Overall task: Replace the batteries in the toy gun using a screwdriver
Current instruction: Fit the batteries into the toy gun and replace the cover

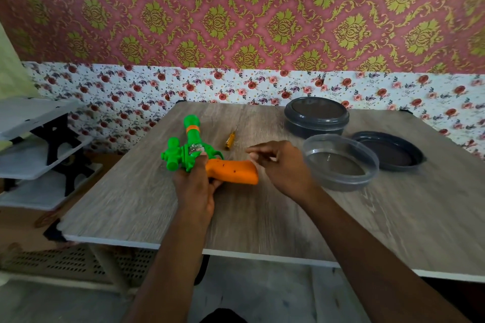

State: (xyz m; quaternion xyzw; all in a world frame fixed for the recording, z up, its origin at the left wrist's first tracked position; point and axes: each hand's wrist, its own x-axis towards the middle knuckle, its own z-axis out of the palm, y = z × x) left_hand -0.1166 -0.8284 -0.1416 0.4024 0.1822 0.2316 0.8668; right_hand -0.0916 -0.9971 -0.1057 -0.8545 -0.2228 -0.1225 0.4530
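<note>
Our left hand gripped the toy gun on the bench; our right hand hovered loose, empty, over its orange grip. The screwdriver lay just beyond; we judged steadying the gun first wise.

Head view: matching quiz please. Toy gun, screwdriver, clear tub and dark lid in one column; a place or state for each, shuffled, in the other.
1 toy gun
2 screwdriver
3 clear tub
4 dark lid

A uncovered, nothing on top
B gripped by the left hand
C lying flat, right of the clear tub
D lying untouched beyond the toy gun

Pairs: 1-B, 2-D, 3-A, 4-C
</note>
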